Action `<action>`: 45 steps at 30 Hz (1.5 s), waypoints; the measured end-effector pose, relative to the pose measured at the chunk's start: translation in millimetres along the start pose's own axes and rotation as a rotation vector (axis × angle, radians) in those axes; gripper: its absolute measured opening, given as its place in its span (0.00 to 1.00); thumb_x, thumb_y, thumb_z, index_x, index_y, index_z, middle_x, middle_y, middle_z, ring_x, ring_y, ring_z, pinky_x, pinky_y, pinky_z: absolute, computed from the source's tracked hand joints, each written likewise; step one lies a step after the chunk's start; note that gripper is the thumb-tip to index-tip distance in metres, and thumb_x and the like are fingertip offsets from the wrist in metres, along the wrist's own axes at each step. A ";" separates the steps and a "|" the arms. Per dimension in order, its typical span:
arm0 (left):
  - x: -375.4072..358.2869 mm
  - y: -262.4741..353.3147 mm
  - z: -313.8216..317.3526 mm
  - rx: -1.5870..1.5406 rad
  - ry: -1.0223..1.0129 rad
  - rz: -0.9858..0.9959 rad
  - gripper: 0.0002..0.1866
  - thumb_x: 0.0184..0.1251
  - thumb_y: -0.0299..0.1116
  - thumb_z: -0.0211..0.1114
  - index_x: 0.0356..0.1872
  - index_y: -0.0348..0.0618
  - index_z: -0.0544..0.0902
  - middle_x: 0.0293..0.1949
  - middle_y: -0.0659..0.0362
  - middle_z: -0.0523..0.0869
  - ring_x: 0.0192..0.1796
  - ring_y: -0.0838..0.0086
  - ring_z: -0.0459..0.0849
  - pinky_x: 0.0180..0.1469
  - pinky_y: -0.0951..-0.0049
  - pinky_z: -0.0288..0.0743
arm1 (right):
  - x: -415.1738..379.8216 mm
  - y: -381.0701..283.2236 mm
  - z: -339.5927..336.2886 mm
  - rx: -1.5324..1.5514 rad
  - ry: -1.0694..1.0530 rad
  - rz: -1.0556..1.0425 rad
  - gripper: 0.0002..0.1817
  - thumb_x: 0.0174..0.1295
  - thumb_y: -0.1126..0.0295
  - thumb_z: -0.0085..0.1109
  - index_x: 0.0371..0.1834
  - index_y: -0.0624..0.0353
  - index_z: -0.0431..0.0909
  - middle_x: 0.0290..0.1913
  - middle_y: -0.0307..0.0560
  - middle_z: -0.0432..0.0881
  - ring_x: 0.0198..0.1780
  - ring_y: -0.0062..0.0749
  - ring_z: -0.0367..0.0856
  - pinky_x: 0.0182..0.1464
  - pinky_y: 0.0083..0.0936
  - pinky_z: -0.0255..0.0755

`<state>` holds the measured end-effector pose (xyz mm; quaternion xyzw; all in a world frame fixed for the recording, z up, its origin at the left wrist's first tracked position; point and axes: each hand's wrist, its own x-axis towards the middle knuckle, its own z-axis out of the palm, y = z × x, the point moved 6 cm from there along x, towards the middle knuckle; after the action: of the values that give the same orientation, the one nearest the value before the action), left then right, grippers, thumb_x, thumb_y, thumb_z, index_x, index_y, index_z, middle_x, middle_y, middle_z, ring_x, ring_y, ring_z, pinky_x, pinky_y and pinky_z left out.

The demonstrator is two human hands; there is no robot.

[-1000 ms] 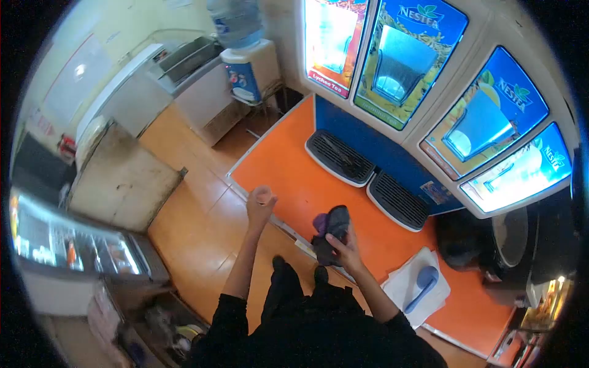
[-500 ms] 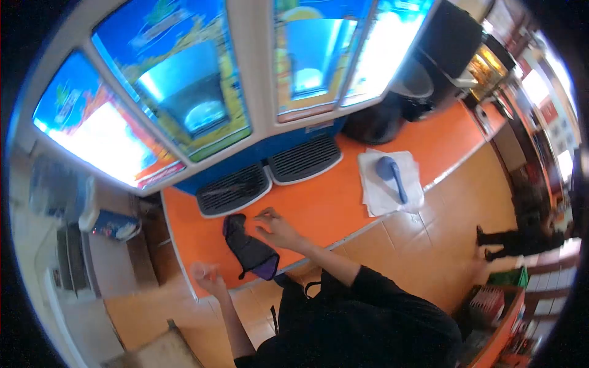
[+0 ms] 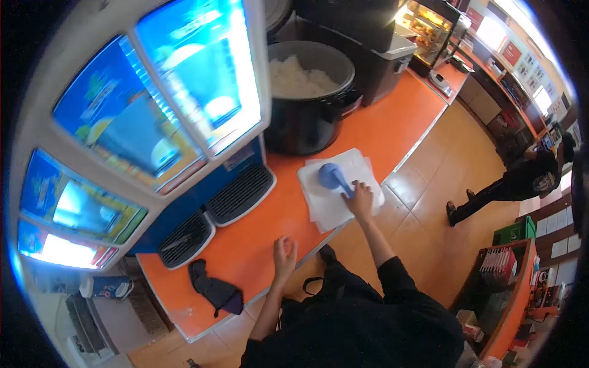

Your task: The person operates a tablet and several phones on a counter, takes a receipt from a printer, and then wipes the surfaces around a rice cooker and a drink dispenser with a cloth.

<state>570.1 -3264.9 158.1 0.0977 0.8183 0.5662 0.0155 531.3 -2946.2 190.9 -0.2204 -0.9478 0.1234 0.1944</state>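
now | right hand (image 3: 361,199) grip closing on blue scoop (image 3: 334,176) handle, scoop lying on white paper (image 3: 325,202) on orange desk (image 3: 380,132) | left hand (image 3: 284,256) flat on desk, released | scoop not lifted; rice cooker (image 3: 307,92) open beside

There is one view only, from a camera worn on the person's head. It looks steeply down and forward through a fisheye lens, so the edges curve and the corners are black. The person's own dark torso fills the bottom middle, close under the lens. Both arms reach away from it to the desk (image 3: 374,132), which runs slantwise across the middle, near enough to show the fingers (image 3: 362,195) of the right hand (image 3: 360,201) clearly. Beyond the fingers stand the drink dispensers (image 3: 153,116), at upper left. To the right of the fingers the floor (image 3: 442,172) recedes toward another person (image 3: 521,178) far off.
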 end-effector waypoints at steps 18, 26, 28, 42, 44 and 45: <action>98.2 -32.5 126.1 0.166 0.074 -0.101 0.19 0.52 0.19 0.66 0.48 0.36 0.75 0.44 0.49 0.81 0.48 0.57 0.80 0.50 0.62 0.75 | 108.2 205.1 29.8 0.367 0.102 0.215 0.10 0.67 0.65 0.54 0.43 0.60 0.73 0.35 0.58 0.79 0.35 0.54 0.79 0.36 0.45 0.71; 92.4 -23.2 126.7 0.292 0.089 -0.113 0.26 0.47 0.21 0.73 0.49 0.35 0.70 0.49 0.45 0.76 0.53 0.50 0.76 0.57 0.58 0.71 | 55.0 108.5 14.6 -0.071 0.090 0.083 0.29 0.52 0.50 0.68 0.47 0.60 0.72 0.46 0.50 0.76 0.50 0.45 0.74 0.52 0.43 0.66; 91.8 -12.2 130.1 0.343 0.065 -0.107 0.32 0.47 0.24 0.74 0.55 0.35 0.68 0.53 0.42 0.74 0.56 0.48 0.73 0.60 0.55 0.68 | 62.4 106.0 24.6 -0.088 0.068 0.118 0.30 0.52 0.48 0.68 0.47 0.61 0.72 0.45 0.50 0.76 0.50 0.45 0.74 0.52 0.43 0.65; 114.2 -56.4 157.4 0.627 0.069 -0.487 0.49 0.46 0.39 0.72 0.63 0.14 0.56 0.65 0.29 0.61 0.69 0.37 0.60 0.75 0.46 0.45 | 65.1 113.7 32.2 0.169 -0.105 0.232 0.32 0.57 0.48 0.64 0.55 0.61 0.71 0.46 0.55 0.80 0.54 0.46 0.77 0.65 0.51 0.60; 121.0 -60.6 155.3 0.465 0.062 -0.473 0.46 0.48 0.34 0.69 0.65 0.17 0.55 0.66 0.31 0.61 0.70 0.40 0.60 0.74 0.47 0.48 | 45.2 102.2 -6.7 0.164 -0.034 0.012 0.33 0.56 0.51 0.65 0.59 0.60 0.68 0.50 0.55 0.79 0.57 0.46 0.75 0.66 0.50 0.60; 124.5 -61.8 155.9 0.302 0.052 -0.458 0.44 0.49 0.28 0.65 0.67 0.19 0.53 0.66 0.33 0.62 0.71 0.43 0.60 0.74 0.48 0.51 | 32.9 87.9 -31.5 0.156 0.037 -0.208 0.35 0.55 0.55 0.65 0.63 0.59 0.66 0.53 0.54 0.77 0.61 0.47 0.73 0.67 0.49 0.60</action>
<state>460.5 -3119.8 55.4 -0.1031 0.8944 0.4219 0.1074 549.9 -2849.5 201.3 -0.1076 -0.9494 0.1717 0.2400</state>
